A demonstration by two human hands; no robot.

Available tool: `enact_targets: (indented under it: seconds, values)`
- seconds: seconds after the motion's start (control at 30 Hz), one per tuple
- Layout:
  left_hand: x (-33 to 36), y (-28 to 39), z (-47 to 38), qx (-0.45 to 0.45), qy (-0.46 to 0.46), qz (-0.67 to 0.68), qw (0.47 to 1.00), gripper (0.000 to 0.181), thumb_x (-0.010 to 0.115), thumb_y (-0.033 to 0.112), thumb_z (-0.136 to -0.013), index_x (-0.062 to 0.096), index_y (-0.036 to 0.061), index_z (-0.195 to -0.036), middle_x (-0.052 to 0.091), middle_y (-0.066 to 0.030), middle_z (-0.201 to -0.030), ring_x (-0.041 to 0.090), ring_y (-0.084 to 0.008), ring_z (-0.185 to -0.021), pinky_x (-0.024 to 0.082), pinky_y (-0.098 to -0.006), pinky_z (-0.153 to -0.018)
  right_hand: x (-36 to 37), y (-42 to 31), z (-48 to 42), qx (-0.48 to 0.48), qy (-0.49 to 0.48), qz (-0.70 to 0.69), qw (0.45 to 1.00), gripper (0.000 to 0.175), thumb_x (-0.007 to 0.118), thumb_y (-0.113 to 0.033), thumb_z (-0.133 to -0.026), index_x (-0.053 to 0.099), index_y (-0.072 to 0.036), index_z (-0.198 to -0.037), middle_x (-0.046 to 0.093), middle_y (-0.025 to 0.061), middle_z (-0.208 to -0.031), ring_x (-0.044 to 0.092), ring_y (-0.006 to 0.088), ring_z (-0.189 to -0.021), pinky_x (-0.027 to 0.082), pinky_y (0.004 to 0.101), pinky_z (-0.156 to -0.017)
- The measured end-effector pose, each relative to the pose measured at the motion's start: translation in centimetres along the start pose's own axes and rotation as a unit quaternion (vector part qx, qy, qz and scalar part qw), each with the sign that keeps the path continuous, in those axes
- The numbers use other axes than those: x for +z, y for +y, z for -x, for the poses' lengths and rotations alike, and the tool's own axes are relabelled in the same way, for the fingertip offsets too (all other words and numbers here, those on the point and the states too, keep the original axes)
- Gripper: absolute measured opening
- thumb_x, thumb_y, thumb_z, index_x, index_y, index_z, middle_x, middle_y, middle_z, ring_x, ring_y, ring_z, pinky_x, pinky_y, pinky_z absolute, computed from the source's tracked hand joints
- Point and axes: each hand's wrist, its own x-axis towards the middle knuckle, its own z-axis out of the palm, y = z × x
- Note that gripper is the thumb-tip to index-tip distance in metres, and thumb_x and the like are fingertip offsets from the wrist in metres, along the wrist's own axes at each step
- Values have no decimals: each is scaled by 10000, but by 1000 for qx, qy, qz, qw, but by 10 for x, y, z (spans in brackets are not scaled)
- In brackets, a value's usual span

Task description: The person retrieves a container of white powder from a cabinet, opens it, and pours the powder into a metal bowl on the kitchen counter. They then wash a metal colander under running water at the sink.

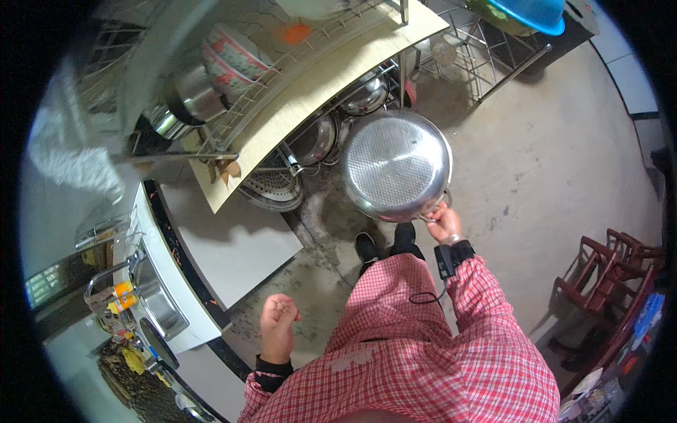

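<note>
My right hand (444, 222) grips the loop handle of a stainless steel pan (396, 165), whose textured round underside faces me. The pan hangs out in front of me above the floor, near the shelf's right part. Away from it, my left hand (278, 322) is held up with its fingers curled in; nothing shows in it. Metal pots (366, 94) and a perforated steamer or colander (272, 185) sit on the lower rack, beyond the pan and to its left.
A pale shelf board (317, 95) with a wire dish rack holds floral bowls (235, 61) and steel cups. At left is a counter with a steel sink (158, 293). Red wooden stools (608, 272) stand at right. A blue basin (539, 16) sits at top right.
</note>
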Motion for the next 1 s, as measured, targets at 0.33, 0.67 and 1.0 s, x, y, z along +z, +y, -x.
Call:
enact_targets:
  seconds: [0.33,0.67,1.0]
  values:
    - [-13,31,65,80,-51,7,995,173,592,35,-920,516,29,-1076,536,-22,-874,527,-118,-757,454,-265,-722,33,-75,181,-62,9,189,980,426,379,143,-602,559,25,-970,607,87,-884,536,192,-696,449,281,-626]
    - [-140,-6,175,187,-63,24,980,176,564,3,-931,509,22,-1097,529,-11,-918,521,-88,-799,446,-234,-739,115,32,297,-77,-187,271,941,572,414,103,-609,587,73,-1154,659,128,-1060,613,216,-880,493,283,-806]
    - [-271,-91,301,209,74,76,972,158,572,9,-924,530,25,-1076,534,-11,-932,535,-94,-815,455,-244,-734,215,190,376,-85,-159,565,805,221,593,-41,-855,623,24,-1064,595,13,-795,534,115,-624,426,270,-546]
